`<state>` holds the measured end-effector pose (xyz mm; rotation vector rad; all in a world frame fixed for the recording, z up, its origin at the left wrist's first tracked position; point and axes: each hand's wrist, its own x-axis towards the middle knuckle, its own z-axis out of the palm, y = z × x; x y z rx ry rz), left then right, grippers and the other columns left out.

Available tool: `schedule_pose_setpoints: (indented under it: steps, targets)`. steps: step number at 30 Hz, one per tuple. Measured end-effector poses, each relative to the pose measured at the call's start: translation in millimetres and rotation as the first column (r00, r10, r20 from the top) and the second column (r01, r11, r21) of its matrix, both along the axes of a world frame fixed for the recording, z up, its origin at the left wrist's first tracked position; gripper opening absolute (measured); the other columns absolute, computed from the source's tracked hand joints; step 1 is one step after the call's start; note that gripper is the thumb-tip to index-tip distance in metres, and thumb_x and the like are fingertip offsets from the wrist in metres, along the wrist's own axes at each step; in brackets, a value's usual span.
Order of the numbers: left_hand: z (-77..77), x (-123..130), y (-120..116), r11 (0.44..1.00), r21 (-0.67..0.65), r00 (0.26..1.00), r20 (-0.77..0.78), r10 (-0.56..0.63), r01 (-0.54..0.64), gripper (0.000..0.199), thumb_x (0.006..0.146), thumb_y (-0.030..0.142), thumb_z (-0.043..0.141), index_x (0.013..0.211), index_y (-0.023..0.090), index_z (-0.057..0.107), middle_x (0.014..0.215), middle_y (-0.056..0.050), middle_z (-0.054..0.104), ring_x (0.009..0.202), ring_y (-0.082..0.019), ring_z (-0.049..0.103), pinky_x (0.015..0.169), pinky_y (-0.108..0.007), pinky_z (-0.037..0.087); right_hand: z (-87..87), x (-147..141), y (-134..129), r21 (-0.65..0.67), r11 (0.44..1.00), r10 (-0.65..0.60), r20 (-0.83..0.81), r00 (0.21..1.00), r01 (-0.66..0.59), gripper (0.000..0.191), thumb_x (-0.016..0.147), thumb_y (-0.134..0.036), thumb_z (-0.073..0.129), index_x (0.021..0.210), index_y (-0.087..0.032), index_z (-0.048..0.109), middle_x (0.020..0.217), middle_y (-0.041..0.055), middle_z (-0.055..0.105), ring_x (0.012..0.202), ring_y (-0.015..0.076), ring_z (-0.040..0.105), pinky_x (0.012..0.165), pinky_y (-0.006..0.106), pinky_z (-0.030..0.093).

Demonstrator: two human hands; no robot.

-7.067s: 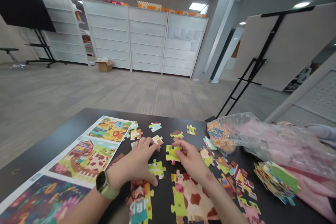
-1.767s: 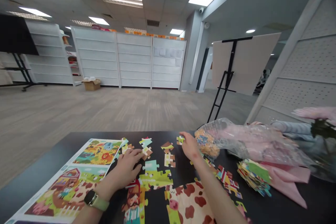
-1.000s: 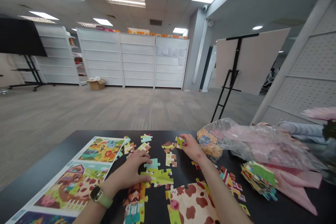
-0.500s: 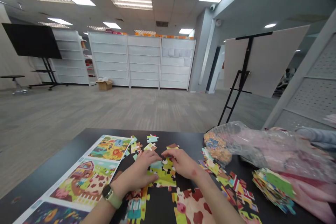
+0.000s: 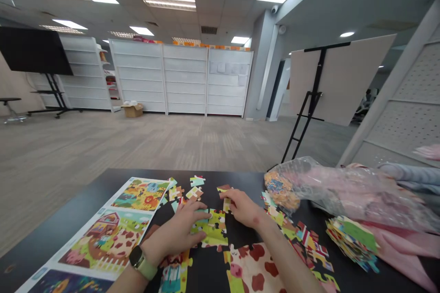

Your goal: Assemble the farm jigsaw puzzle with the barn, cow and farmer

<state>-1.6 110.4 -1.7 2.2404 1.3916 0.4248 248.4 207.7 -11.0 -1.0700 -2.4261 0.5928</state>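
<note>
My left hand [image 5: 185,229] rests with its fingers stretched over the left side of a joined green puzzle section [image 5: 216,233]. My right hand [image 5: 244,209] is just right of that section, its fingers closed on a small yellowish puzzle piece [image 5: 227,205]. A brown-topped piece [image 5: 224,188] lies right behind those fingertips. Closer to me are a cow puzzle section [image 5: 256,268], partly covered by my right forearm, and a puzzle section with a figure in blue [image 5: 173,274]. The printed picture sheet [image 5: 99,210] lies left of my left hand.
Loose pieces [image 5: 195,192] are scattered at the back, and more pieces [image 5: 311,245] lie right of my right arm. A stack of pieces [image 5: 354,240], a clear plastic bag [image 5: 309,178] and pink cloth [image 5: 395,242] occupy the right of the black table [image 5: 85,197].
My right hand has moved slightly right, away from the green section, with the small piece at its fingertips. My left hand stays on the section. The view has shifted a little.
</note>
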Motion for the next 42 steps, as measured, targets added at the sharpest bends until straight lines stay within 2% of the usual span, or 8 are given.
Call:
schedule_pose_setpoints:
  steps: [3, 6, 10, 15, 19, 22, 36, 42]
  targets:
    - [0.2, 1, 0, 1.0, -0.004, 1.0, 0.002, -0.001, 0.001, 0.049, 0.087, 0.028, 0.069, 0.136, 0.032, 0.063, 0.147, -0.01, 0.053, 0.144, -0.039, 0.038, 0.119, -0.062, 0.028, 4.0, 6, 0, 0.006, 1.0, -0.027, 0.019, 0.999, 0.027, 0.044, 0.08, 0.002, 0.049, 0.11, -0.019, 0.073, 0.12, 0.0095, 0.072, 0.119, 0.0257, 0.062, 0.108, 0.042, 0.044]
    - [-0.6, 0, 0, 1.0, -0.013, 1.0, 0.013, 0.002, -0.002, 0.051, 0.086, 0.028, 0.07, 0.136, 0.03, 0.062, 0.147, -0.01, 0.054, 0.143, -0.037, 0.04, 0.12, -0.061, 0.027, 10.5, 1, -9, -0.018, 1.0, 0.007, 0.039, 0.999, -0.007, 0.027, 0.079, -0.013, 0.067, 0.103, -0.022, 0.074, 0.114, 0.0064, 0.073, 0.112, 0.026, 0.064, 0.102, 0.039, 0.047]
    - [-4.4, -5, 2, 0.999, -0.026, 0.999, 0.032, 0.029, -0.028, 0.065, 0.084, 0.029, 0.072, 0.146, 0.028, 0.051, 0.152, -0.011, 0.051, 0.147, -0.035, 0.036, 0.122, -0.06, 0.022, 14.1, -12, -26, -0.072, 0.995, 0.074, 0.077, 0.994, -0.069, 0.039, 0.069, -0.026, 0.081, 0.108, -0.026, 0.073, 0.111, 0.0041, 0.073, 0.106, 0.0259, 0.066, 0.097, 0.038, 0.049]
    - [-10.5, -14, 6, 0.997, -0.046, 0.998, 0.028, 0.055, -0.054, 0.067, 0.084, 0.031, 0.073, 0.147, 0.029, 0.05, 0.156, -0.011, 0.047, 0.15, -0.036, 0.032, 0.123, -0.062, 0.019, 18.5, -15, -30, -0.08, 0.993, 0.089, 0.095, 0.992, -0.082, 0.033, 0.071, -0.017, 0.071, 0.104, -0.024, 0.073, 0.103, 0.0041, 0.07, 0.1, 0.024, 0.064, 0.093, 0.036, 0.049]
    - [-13.1, -19, 12, 0.997, -0.043, 0.997, 0.015, 0.07, -0.07, 0.066, 0.085, 0.029, 0.074, 0.147, 0.031, 0.05, 0.157, -0.01, 0.048, 0.15, -0.036, 0.032, 0.123, -0.061, 0.016, 26.3, -3, -32, -0.085, 0.992, 0.104, 0.095, 0.99, -0.096, 0.041, 0.066, -0.006, 0.064, 0.102, -0.024, 0.075, 0.109, 0.0051, 0.068, 0.108, 0.024, 0.063, 0.099, 0.034, 0.048]
    - [-13.7, -21, 14, 0.995, -0.041, 0.996, 0.015, 0.092, -0.091, 0.064, 0.085, 0.028, 0.074, 0.145, 0.031, 0.053, 0.158, -0.01, 0.046, 0.15, -0.036, 0.033, 0.123, -0.062, 0.016, 28.0, 7, -38, -0.121, 0.987, 0.121, 0.108, 0.987, -0.108, 0.046, 0.066, -0.002, 0.06, 0.101, -0.026, 0.078, 0.111, 0.0047, 0.068, 0.108, 0.023, 0.065, 0.096, 0.032, 0.05]
    - [-14.0, -21, 14, 0.995, -0.043, 0.996, 0.028, 0.088, -0.087, 0.061, 0.084, 0.027, 0.074, 0.142, 0.03, 0.055, 0.157, -0.01, 0.048, 0.15, -0.034, 0.034, 0.124, -0.06, 0.014, 25.0, 17, -48, -0.184, 0.977, 0.135, 0.127, 0.983, -0.11, 0.046, 0.073, -0.003, 0.058, 0.102, -0.031, 0.08, 0.113, 0.0039, 0.065, 0.107, 0.0206, 0.066, 0.096, 0.03, 0.05]
    - [-13.6, -20, 14, 0.995, -0.036, 0.995, 0.045, 0.089, -0.088, 0.06, 0.083, 0.027, 0.074, 0.14, 0.029, 0.058, 0.155, -0.011, 0.05, 0.149, -0.035, 0.036, 0.124, -0.06, 0.015, 26.6, 16, -48, -0.084, 0.992, 0.101, 0.086, 0.991, -0.094, 0.039, 0.074, -0.002, 0.057, 0.097, -0.027, 0.078, 0.111, 0.0029, 0.066, 0.101, 0.0179, 0.068, 0.092, 0.026, 0.05]
